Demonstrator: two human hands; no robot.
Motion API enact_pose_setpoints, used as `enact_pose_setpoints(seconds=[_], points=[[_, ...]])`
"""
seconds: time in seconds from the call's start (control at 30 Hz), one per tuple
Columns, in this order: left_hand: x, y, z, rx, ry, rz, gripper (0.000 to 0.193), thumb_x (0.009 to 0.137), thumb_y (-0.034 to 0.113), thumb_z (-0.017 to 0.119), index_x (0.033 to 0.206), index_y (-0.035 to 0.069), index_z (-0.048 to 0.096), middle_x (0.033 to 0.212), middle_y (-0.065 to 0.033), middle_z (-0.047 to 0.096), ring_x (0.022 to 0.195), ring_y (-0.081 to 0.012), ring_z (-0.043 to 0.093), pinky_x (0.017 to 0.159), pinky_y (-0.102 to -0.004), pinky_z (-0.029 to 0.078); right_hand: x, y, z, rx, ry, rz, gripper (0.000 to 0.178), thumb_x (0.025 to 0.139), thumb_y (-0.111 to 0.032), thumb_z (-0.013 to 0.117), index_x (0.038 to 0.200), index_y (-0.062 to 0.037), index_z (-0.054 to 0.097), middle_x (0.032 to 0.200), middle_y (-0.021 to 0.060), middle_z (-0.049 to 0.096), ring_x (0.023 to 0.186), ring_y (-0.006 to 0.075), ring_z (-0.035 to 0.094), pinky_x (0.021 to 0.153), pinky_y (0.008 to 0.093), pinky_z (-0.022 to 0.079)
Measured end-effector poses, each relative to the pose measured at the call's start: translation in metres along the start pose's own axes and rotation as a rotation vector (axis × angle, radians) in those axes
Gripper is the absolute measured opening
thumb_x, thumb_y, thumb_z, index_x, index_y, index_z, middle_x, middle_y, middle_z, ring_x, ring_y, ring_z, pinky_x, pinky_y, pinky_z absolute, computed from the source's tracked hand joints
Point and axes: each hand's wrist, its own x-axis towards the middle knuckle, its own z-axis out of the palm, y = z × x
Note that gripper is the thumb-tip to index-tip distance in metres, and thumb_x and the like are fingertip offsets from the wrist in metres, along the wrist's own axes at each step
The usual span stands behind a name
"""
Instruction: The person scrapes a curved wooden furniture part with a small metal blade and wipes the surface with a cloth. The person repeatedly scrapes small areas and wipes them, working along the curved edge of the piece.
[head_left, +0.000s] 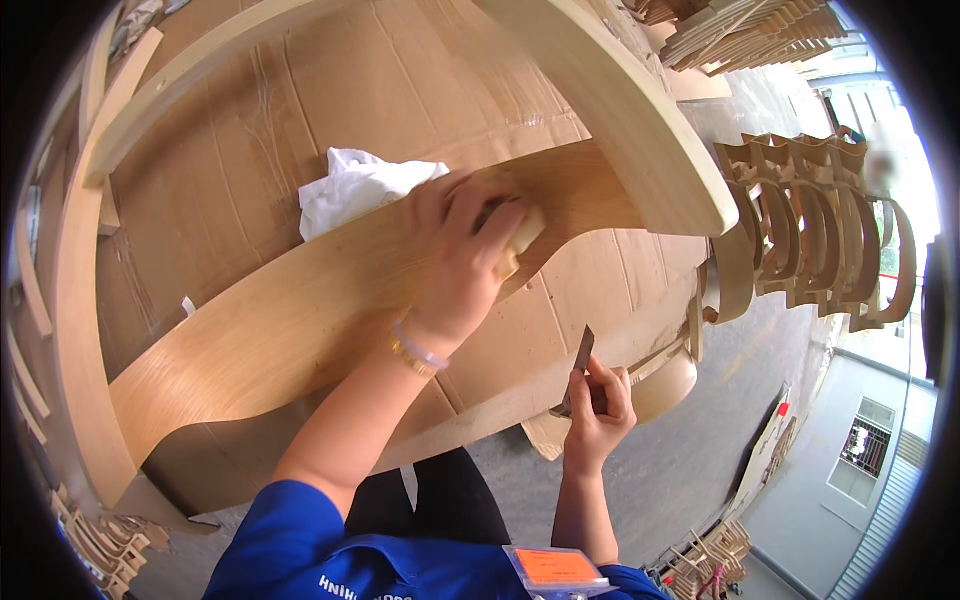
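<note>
My left hand (462, 255) is closed, somewhat blurred, round a pale yellowish block (522, 238). It presses on the curved wooden chair backrest (290, 300), a broad light-brown panel running between two pale wooden frame pieces. My right hand (598, 405) pinches a thin dark flat piece (584, 352) with a straight edge, held off the wood near the table's front edge. Whether it is metal or sandpaper I cannot tell. Behind the backrest, close to my left fingers, lies a crumpled white cloth (365, 188).
Brown cardboard (400, 75) covers the table under the chair frame. The thick pale frame rail (640, 130) arches over the right side. Several curved wooden chair parts (810, 220) stand in a row on the right, with stacked wood pieces (750, 35) beyond. A grey floor (690, 440) shows beside the table.
</note>
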Motion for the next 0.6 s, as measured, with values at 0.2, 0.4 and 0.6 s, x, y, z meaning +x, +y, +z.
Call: enact_pose_setpoints(seconds=[0.2, 0.4, 0.6], points=[[0.017, 0.041, 0.029, -0.437, 0.132, -0.288, 0.039, 0.083, -0.008, 0.077, 0.119, 0.007, 0.073, 0.124, -0.0185, 0.065, 0.120, -0.0373, 0.061, 0.100, -0.0451, 0.053, 0.000, -0.001, 0.004, 0.040, 0.016, 0.066, 0.025, 0.093, 0.010, 0.077, 0.117, 0.0020, 0.080, 0.086, -0.0015, 0.057, 0.068, 0.0038, 0.056, 0.059, 0.0205, 0.045], [0.015, 0.038, 0.033, -0.411, 0.091, -0.141, 0.037, 0.082, -0.005, 0.079, 0.117, 0.006, 0.072, 0.122, -0.0174, 0.066, 0.116, -0.0372, 0.062, 0.097, -0.0448, 0.054, 0.030, -0.021, 0.012, -0.224, 0.066, -0.291, 0.028, 0.089, 0.013, 0.080, 0.115, 0.0011, 0.081, 0.086, 0.0005, 0.058, 0.065, 0.0036, 0.054, 0.054, 0.0209, 0.039], [0.004, 0.009, -0.010, -0.185, -0.124, -0.127, 0.042, 0.079, 0.001, 0.082, 0.119, 0.007, 0.072, 0.121, -0.0141, 0.066, 0.115, -0.0379, 0.062, 0.098, -0.0460, 0.053, 0.068, -0.048, 0.006, -0.287, 0.166, -0.594, 0.031, 0.087, 0.015, 0.080, 0.114, 0.0010, 0.081, 0.089, 0.0016, 0.058, 0.062, 0.0039, 0.047, 0.052, 0.0199, 0.036]])
